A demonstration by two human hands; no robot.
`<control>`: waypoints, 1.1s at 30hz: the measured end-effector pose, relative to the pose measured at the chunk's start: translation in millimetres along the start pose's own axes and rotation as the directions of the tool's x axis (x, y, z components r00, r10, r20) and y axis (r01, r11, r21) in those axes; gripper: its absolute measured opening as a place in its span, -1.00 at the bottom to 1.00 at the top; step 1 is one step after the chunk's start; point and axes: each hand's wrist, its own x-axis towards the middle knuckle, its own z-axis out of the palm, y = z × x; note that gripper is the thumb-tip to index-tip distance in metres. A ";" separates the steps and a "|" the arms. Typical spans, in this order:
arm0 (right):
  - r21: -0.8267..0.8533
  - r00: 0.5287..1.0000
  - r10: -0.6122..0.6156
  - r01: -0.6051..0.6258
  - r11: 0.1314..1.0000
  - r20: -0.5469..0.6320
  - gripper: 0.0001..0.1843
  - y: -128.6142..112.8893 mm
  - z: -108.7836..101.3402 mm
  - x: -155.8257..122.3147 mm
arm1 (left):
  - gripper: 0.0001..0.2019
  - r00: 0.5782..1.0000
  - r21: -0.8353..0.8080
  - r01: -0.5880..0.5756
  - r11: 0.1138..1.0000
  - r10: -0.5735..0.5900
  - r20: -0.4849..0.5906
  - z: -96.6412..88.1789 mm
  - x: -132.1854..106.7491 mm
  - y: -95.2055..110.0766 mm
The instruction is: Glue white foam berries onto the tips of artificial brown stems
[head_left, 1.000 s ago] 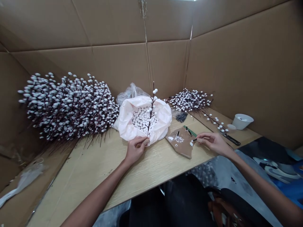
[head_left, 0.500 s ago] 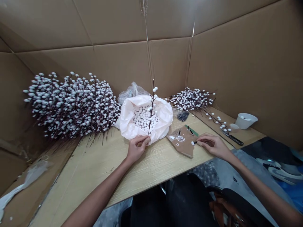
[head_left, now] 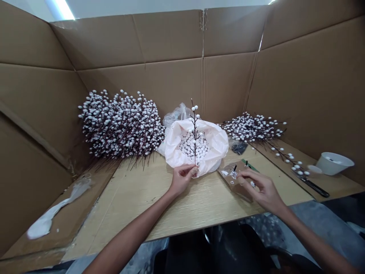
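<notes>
My left hand (head_left: 184,178) pinches the lower end of a dark artificial berry stem (head_left: 195,131) and holds it upright. White berries sit along parts of it, and bare side twigs show too. Behind the stem lies an open pinkish-white plastic bag (head_left: 216,146) full of loose white berries (head_left: 185,146). My right hand (head_left: 261,187) is closed, thumb and fingertips together, over a piece of cardboard (head_left: 228,177). White paste smears (head_left: 234,174) and short black sticks (head_left: 246,163) are on that cardboard. Whatever lies between the right fingertips is too small to make out.
A big pile of white-berry stems (head_left: 122,127) lies at left, a smaller bunch (head_left: 253,127) at back right. At right are a loose berry stem (head_left: 285,155), a white cup (head_left: 335,163) and a black-handled tool (head_left: 316,187). Cardboard walls (head_left: 171,82) surround the table.
My right hand has moved from the cardboard's right edge, where it pinched a black stick, leftward over the cardboard. The left hand still holds the stem, now turned slightly. The camera view has shifted.
</notes>
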 end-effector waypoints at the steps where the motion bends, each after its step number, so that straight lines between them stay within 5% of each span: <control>1: 0.014 0.999 -0.021 0.021 1.000 0.026 -0.86 -7.7 7.1 5.0 | -0.69 1.000 -0.011 0.004 1.000 -0.004 0.002 -0.4 -0.1 0.9; 8: 0.191 0.991 -0.066 0.043 0.981 0.119 -0.81 -38.5 53.4 43.8 | -0.63 1.000 -0.085 0.031 0.996 -0.031 0.003 -0.8 -1.7 3.1; 18: 0.458 0.989 -0.043 0.103 0.883 -0.140 -0.84 -29.9 81.5 107.2 | -0.62 0.998 -0.179 0.058 0.982 -0.057 0.013 -2.0 -1.8 2.6; 27: 0.453 0.993 0.074 -0.026 0.891 -0.089 -0.73 -12.1 86.1 96.1 | -0.68 0.992 -0.234 0.128 0.964 -0.120 0.050 -0.3 -3.0 3.6; 33: 0.363 0.993 0.001 0.042 0.931 -0.116 -0.80 -16.3 81.0 93.9 | -0.71 0.988 -0.226 0.155 0.962 -0.147 0.053 0.3 -4.2 6.4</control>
